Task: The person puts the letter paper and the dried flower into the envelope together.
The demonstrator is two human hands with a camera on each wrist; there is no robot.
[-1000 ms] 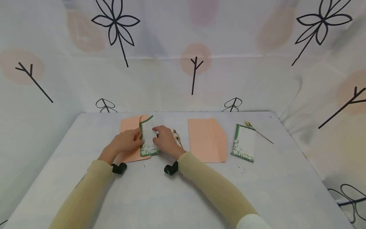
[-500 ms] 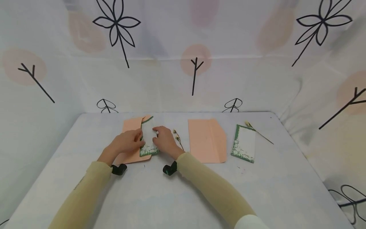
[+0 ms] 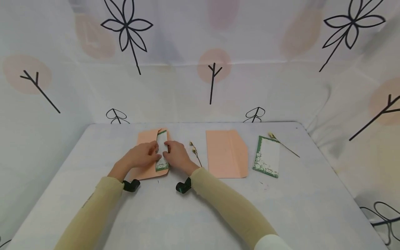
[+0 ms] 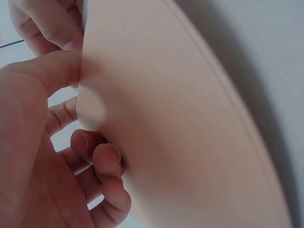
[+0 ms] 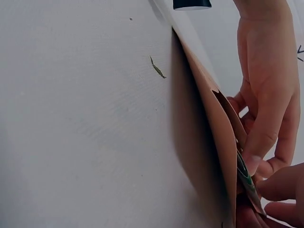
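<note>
On the left of the table in the head view, a peach envelope (image 3: 146,136) has a white card (image 3: 161,138) with a green floral border partly inside its opening. My left hand (image 3: 142,155) holds the envelope by the edge of that opening. In the left wrist view, curled fingertips meet the wide peach side of the envelope (image 4: 166,95). My right hand (image 3: 177,155) pinches the card's outer edge between thumb and fingers. The right wrist view shows the envelope's mouth spread apart, with the card's green edge (image 5: 245,172) between its layers.
A dried flower sprig (image 3: 194,151) lies right of my right hand. Beyond it are a second peach envelope (image 3: 220,152), another green-bordered card (image 3: 267,154) and a second sprig (image 3: 285,146). A small green leaf bit (image 5: 157,68) lies on the table.
The card has slid left into the envelope, so a narrower strip shows. My right hand has moved slightly left with it, and the envelope has shifted a little right.
</note>
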